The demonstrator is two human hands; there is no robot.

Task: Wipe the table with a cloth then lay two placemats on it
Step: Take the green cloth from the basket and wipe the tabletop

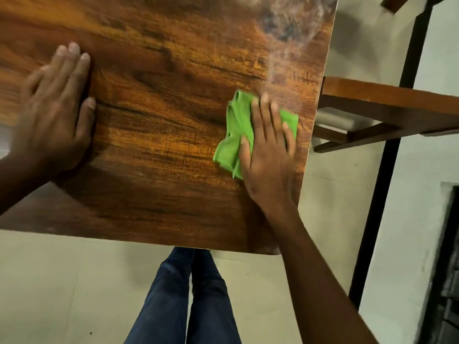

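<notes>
A dark wood-grain table [161,125] fills most of the head view. A crumpled green cloth [236,135] lies on it near the right edge. My right hand [268,150] presses flat on the cloth, fingers spread over it and covering its right part. My left hand [57,112] rests flat on the bare tabletop at the left, fingers together, holding nothing. A pale dusty smear [285,33] marks the table's far right corner. No placemats are in view.
A wooden chair [387,108] with a pale seat stands close against the table's right edge. A black post [377,194] runs down the right side by a white wall. My legs in blue jeans [188,294] stand on the tiled floor at the near edge.
</notes>
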